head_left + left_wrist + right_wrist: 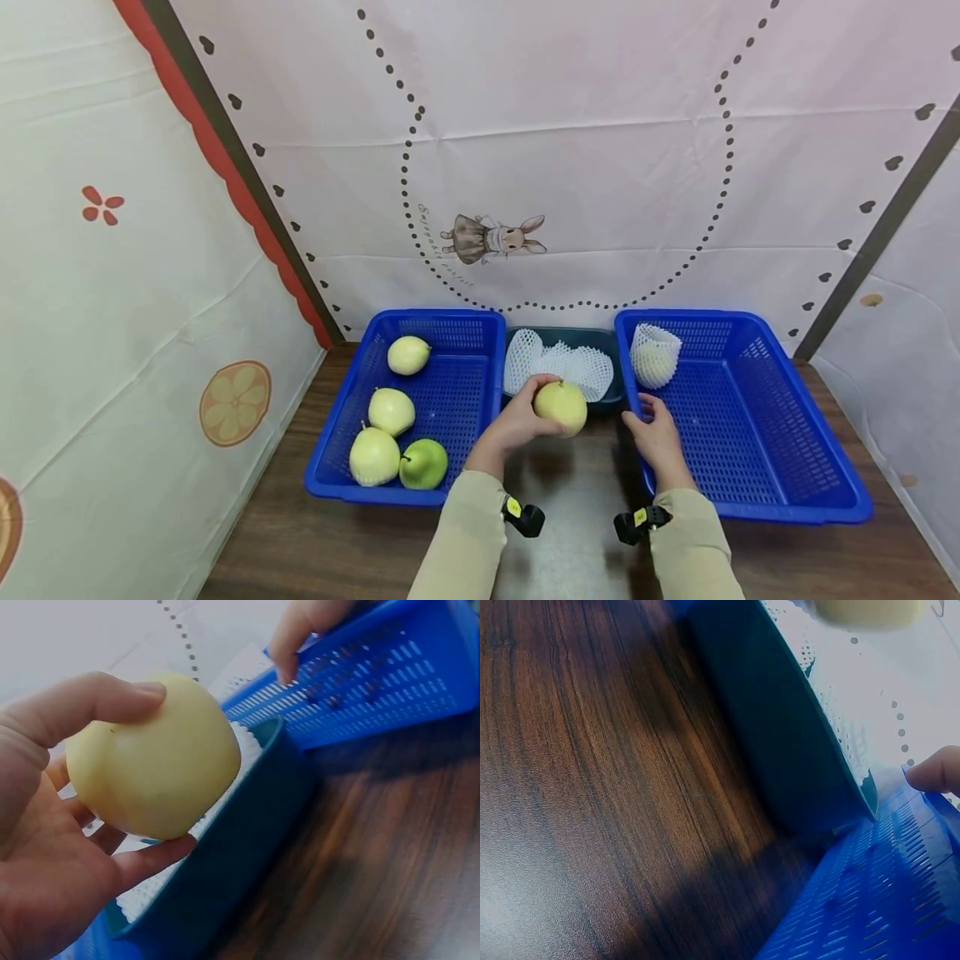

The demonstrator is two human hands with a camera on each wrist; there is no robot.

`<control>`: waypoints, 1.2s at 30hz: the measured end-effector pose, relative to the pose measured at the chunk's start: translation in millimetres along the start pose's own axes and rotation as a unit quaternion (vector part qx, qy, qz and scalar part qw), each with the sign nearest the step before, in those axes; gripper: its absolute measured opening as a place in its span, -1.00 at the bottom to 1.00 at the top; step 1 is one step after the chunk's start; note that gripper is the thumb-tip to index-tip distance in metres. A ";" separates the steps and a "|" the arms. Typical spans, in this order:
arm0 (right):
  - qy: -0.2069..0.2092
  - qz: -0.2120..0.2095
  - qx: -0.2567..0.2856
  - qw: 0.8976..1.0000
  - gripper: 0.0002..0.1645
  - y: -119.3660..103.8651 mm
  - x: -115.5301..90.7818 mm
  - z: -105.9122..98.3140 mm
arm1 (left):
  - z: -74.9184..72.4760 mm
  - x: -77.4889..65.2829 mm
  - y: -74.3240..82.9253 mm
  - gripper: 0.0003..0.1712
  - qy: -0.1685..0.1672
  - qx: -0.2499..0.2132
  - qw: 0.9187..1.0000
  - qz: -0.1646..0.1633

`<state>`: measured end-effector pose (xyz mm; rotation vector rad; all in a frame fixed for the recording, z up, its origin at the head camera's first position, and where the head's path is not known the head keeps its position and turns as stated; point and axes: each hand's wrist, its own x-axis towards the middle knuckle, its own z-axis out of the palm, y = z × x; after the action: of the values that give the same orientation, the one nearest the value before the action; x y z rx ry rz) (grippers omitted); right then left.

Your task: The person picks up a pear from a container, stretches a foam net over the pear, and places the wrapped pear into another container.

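Note:
A yellow pear (561, 407) is held in my left hand (520, 423), in front of the dark green tray (617, 392). In the left wrist view the thumb lies over the pear (161, 761) and the other fingers support it from behind and below. My right hand (657, 437) grips the left rim of the right blue basket (787, 433), thumb outside and fingers inside the wall. White foam net sleeves (558, 360) lie in the green tray. One pear in a foam net (655, 357) sits in the right basket's far left corner.
The left blue basket (322, 467) holds several pale pears and a greener pear (423, 464). Both baskets and the tray stand on a dark wood-grain table (558, 517). Printed cloth walls (600, 183) rise behind and at the sides.

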<state>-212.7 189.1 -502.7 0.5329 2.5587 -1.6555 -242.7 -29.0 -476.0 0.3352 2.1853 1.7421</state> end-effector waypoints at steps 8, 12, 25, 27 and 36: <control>0.003 -0.002 -0.003 1.000 -0.36 -0.7 0.7 0.2 | 13.0 1.0 -12.4 -0.13 -0.005 0.013 1.000 -0.022; 0.008 0.001 0.000 1.000 -0.36 -1.0 1.0 0.0 | 21.7 1.6 -20.7 -0.13 0.010 0.022 1.000 -0.018; 0.006 0.000 0.002 1.000 -0.36 0.0 0.6 0.2 | 40.4 6.0 -47.6 -0.09 0.070 0.050 0.995 -0.046; 0.007 0.001 0.002 1.000 -0.36 0.2 0.3 0.2 | 42.4 5.6 -50.8 -0.09 0.076 0.051 0.995 -0.048; 0.008 -0.001 0.000 1.000 -0.35 0.1 0.5 0.1 | 48.1 4.1 -56.2 -0.08 0.098 0.048 0.994 -0.033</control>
<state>-213.1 189.2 -502.9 0.5462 2.5712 -1.6597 -226.5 3.0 -540.9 0.1177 2.3934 1.7011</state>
